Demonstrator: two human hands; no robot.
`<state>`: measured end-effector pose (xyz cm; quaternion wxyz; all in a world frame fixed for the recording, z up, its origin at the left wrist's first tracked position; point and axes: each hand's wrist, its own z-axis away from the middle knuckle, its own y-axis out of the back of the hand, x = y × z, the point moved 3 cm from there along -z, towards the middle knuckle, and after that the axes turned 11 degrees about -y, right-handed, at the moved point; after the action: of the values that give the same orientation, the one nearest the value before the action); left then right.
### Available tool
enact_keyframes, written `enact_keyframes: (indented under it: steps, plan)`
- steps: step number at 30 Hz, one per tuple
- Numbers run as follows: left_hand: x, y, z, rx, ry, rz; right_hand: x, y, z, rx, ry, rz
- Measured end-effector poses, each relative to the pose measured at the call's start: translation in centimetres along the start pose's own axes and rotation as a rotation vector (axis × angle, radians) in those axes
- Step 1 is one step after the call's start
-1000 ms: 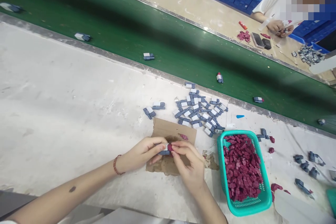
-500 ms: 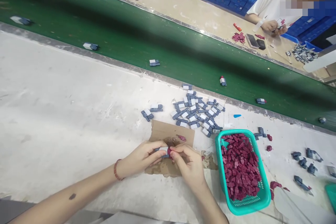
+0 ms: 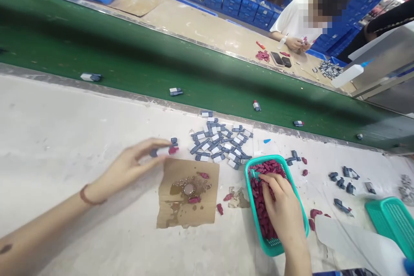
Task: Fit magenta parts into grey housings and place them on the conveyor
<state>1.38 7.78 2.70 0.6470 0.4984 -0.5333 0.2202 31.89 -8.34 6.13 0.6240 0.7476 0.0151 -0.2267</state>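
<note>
The clip (image 3: 163, 151), a grey part with a white face and a red piece at its right end, sits pinched in the left hand (image 3: 127, 167), thumb below and fingers above. The left grip is closed on the clip. The clip hangs just above the tabletop (image 3: 64, 138), over the far left corner of the cardboard (image 3: 189, 192) and just left of the pile of grey clips (image 3: 220, 144). One loose grey clip lies just beyond the held one.

The right hand (image 3: 284, 213) rests inside the teal basket (image 3: 257, 233), fingers down among the red pieces (image 3: 261, 172). The fingertips are buried in the pieces, so whether the right grip is closed on anything cannot be told. The basket stands just right of the cardboard, close to the near edge of the tabletop.

The cardboard carries a wet brown stain with a round ring at its middle and two red pieces on it. More red pieces lie between cardboard and basket. To the right of the basket, scattered grey clips and red pieces lie on the tabletop; a second teal basket (image 3: 391, 222) sits at the right edge.

A green conveyor belt (image 3: 129, 60) runs along the far edge of the tabletop and carries single clips, well apart. Beyond it, a person in a white shirt (image 3: 294, 19) handles parts at another tabletop.
</note>
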Motion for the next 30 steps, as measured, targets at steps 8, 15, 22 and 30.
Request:
enact_keyframes:
  steps: [8,15,22,30]
  plan:
    - [-3.5,4.6,-11.8,0.125,-0.136,-0.485,3.5,-1.9,-2.2,-0.066,0.203,0.496]
    - [-4.3,2.8,-16.7,0.044,-0.265,-0.617,3.6,-0.8,-2.3,-0.070,0.058,-0.080]
    - [-3.2,-1.6,-19.1,-0.058,-0.338,-0.530,0.6,-0.4,-1.7,-0.322,-0.384,-1.172]
    - [-0.7,-2.4,-16.2,0.031,-0.231,-0.237,-4.6,-2.2,-0.9,-0.389,-0.571,-1.482]
